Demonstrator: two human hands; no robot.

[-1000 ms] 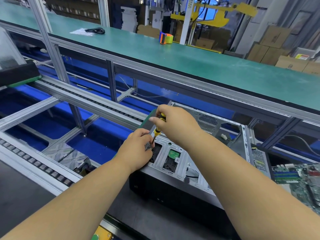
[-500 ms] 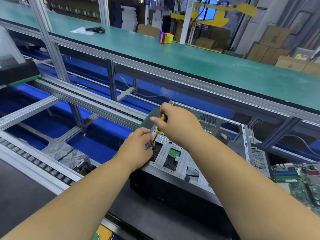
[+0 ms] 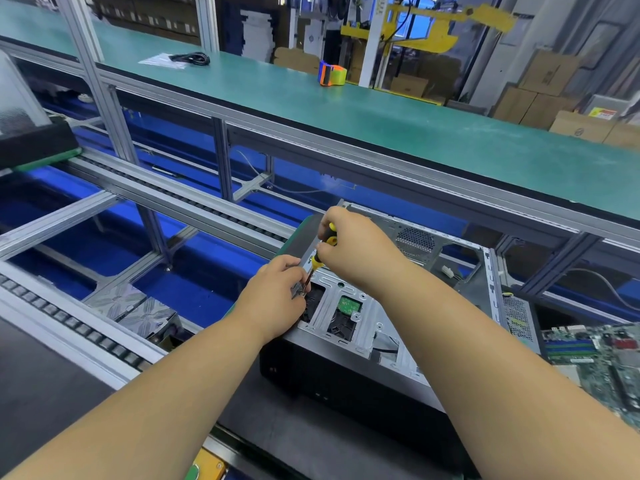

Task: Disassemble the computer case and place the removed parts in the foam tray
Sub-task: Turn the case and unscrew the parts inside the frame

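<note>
An opened computer case (image 3: pixel 433 258) lies on its side on the dark work surface, its grey metal frame up and its black front panel (image 3: pixel 346 386) toward me. My right hand (image 3: pixel 356 247) grips a yellow-and-black screwdriver (image 3: pixel 327 239), held nearly upright with its tip at the left end of the drive cage (image 3: pixel 346 313). My left hand (image 3: pixel 277 299) pinches around the screwdriver's tip against the cage's left edge; what it holds is hidden by the fingers. No foam tray is in view.
A removed green motherboard (image 3: pixel 602 358) lies at the right of the case. Aluminium roller rails (image 3: pixel 69 327) and blue flooring are on the left. A long green bench (image 3: pixel 381 112) behind carries a tape dispenser (image 3: pixel 332 73) and a black cable (image 3: pixel 190 58).
My right hand has shifted slightly up the screwdriver handle, showing more of it. My left hand and the case have stayed in place.
</note>
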